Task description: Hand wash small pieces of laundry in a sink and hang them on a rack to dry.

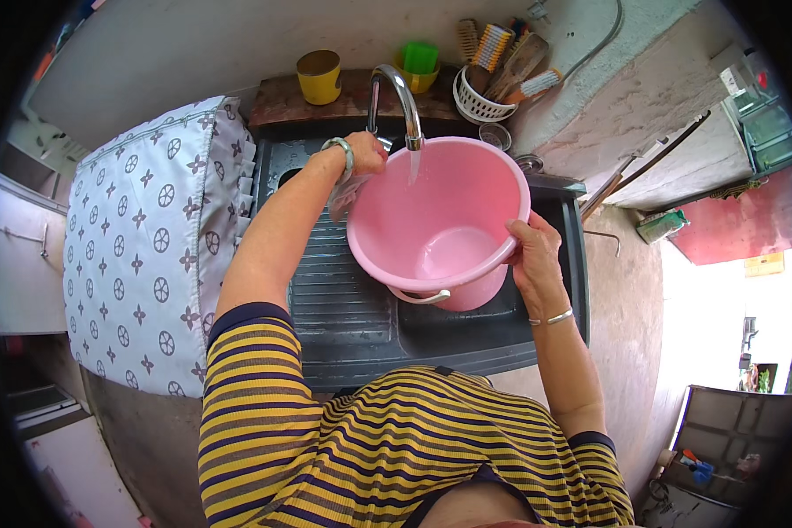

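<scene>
A pink plastic bucket [435, 211] is tilted in the dark sink [449, 336], its mouth facing me. My right hand [536, 249] grips the bucket's right rim, thumb on top and fingers beneath. Water runs from the curved chrome faucet [406, 105] into the bucket, and a little shows on its bottom. Close to the faucet's base, my left hand [368, 155] has its fingers curled, partly hiding the chrome there. A greyish wet cloth [346, 198] hangs from this hand against the bucket's left side. The bucket's white handle [426, 298] hangs down at the front.
Left of the sink stands a bulky thing under a patterned white cover [138, 251]. Behind the faucet, a wooden ledge [280, 109] bears a yellow cup [319, 77] and a yellow bowl [422, 80] with a green block. A white basket [482, 99] holds several brushes beside the wall.
</scene>
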Available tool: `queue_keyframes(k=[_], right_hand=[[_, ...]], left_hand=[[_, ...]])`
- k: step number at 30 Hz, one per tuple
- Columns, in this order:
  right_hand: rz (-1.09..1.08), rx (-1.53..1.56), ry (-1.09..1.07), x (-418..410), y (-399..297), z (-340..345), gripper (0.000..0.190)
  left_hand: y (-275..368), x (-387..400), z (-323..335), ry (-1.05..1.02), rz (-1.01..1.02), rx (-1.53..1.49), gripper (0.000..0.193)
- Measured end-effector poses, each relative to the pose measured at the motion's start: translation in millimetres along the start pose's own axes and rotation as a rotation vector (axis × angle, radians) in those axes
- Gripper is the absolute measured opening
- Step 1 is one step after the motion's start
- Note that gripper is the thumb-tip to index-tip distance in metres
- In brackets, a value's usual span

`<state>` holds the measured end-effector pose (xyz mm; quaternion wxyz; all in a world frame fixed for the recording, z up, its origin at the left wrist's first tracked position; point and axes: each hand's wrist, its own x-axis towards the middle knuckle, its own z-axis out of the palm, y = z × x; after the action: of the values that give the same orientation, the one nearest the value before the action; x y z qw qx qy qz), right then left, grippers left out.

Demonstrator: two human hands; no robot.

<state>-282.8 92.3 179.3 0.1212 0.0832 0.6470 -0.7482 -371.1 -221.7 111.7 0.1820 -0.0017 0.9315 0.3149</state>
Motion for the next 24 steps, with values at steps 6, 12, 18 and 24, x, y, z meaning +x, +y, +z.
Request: queue_keyframes(k=[6,12,18,24], right_hand=[[-0.003,0.057,0.021,-3,5,4,0.036],[-0.024,0.109,0.026,-7,6,-1,0.036],[-0.039,0.129,0.026,-17,10,-7,0.038],[-0.088,0.157,-0.028,-17,20,-16,0.043]], left_hand=[[-14,-9,14,-0.111,0.023,0.055,0.053],[-48,-60,0,0.073,-0.069,-0.375,0.042],[-54,-133,53,-0.021,-0.251,-0.689,0.051],[-8,-163,122,0.004,-0.293,-1.135,0.042]])
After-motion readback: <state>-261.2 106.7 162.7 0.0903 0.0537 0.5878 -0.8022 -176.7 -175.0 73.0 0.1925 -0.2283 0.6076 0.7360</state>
